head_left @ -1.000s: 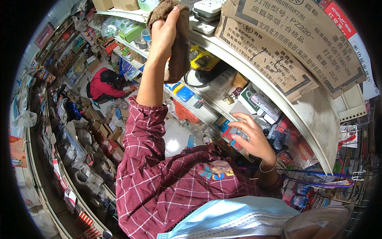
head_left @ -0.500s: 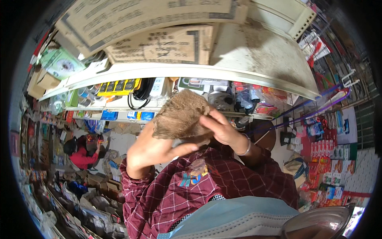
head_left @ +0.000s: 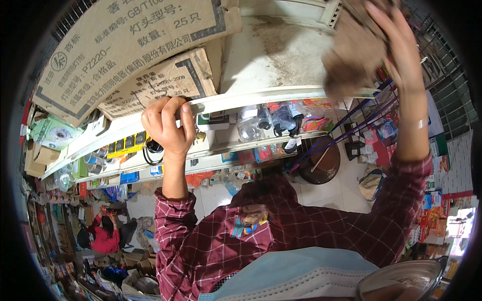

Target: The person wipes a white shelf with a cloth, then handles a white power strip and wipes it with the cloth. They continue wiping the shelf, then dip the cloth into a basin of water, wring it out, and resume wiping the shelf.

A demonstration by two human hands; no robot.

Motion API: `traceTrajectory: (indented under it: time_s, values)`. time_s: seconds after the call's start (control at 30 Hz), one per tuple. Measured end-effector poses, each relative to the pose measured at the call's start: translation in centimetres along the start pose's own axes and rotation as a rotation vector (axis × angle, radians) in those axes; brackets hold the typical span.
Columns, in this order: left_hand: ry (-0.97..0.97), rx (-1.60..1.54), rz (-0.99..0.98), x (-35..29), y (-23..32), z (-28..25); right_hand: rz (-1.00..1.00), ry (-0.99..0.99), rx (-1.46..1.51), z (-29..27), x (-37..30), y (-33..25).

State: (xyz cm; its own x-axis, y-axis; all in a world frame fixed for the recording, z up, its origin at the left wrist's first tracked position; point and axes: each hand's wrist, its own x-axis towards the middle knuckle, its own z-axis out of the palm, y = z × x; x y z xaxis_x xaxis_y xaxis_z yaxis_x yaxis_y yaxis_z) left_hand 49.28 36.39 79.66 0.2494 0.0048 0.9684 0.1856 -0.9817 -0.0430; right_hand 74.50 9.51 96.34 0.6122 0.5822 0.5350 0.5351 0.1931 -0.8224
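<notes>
- Cloth (head_left: 354, 52), brown and motion-blurred, is over the right end of the pale shelf (head_left: 311, 72), toward half past one from the view's middle.
- The right hand (head_left: 401, 55) has it: fingers long and only slightly bent against its three-o'clock side; how tightly they press is lost in blur.
- Dirt (head_left: 273, 37) marks the shelf surface at nine o'clock from the cloth.
- The left hand (head_left: 168, 125), toward ten o'clock, has its fingers half curled on the shelf's front edge; whether they clamp it, I cannot tell.
- Two cardboard boxes, the upper box (head_left: 140, 55) and the lower box (head_left: 183, 75), fill the eleven-o'clock stretch, blocking that surface.
- Below the edge are a yellow pack (head_left: 128, 144) at nine and bagged goods (head_left: 251, 130) near twelve.
- A person in red (head_left: 105, 236) is at eight.
- Half a second ago both hands held the cloth before the chest; now they are apart, and the boxes appear further left.
</notes>
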Motion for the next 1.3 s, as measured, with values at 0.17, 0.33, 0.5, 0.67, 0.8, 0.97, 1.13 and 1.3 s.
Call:
traceTrajectory:
  time_s: [0.17,0.33,0.5,0.67,0.8,0.97,1.13,1.3]
  values:
    - [0.072,0.043,-0.019,0.6,0.3,0.8,-0.207,-0.355,-0.290,6.2,10.4,1.5]
    - [0.060,-0.024,0.017,1.0,1.6,2.6,-0.181,-0.678,-0.812,10.4,13.9,15.7]
    - [0.053,0.036,-0.002,0.1,0.6,2.1,-0.115,-0.803,-1.009,8.3,16.1,17.5]
    - [0.036,-0.010,0.014,0.4,0.7,1.9,-0.027,-0.771,-1.119,-1.2,14.6,17.7]
    - [0.032,0.027,0.010,0.2,0.6,1.6,0.127,-0.675,-1.437,-6.4,11.6,16.5]
    - [0.093,0.073,-0.002,0.3,0.7,2.3,0.104,-0.697,-1.299,-10.0,6.2,12.0]
    - [0.120,0.048,-0.005,0.0,0.8,3.0,0.545,-0.787,-1.143,-9.5,2.6,4.1]
    - [0.097,0.032,0.016,0.5,0.7,2.1,0.270,-0.599,-0.902,-11.9,-0.9,0.1]
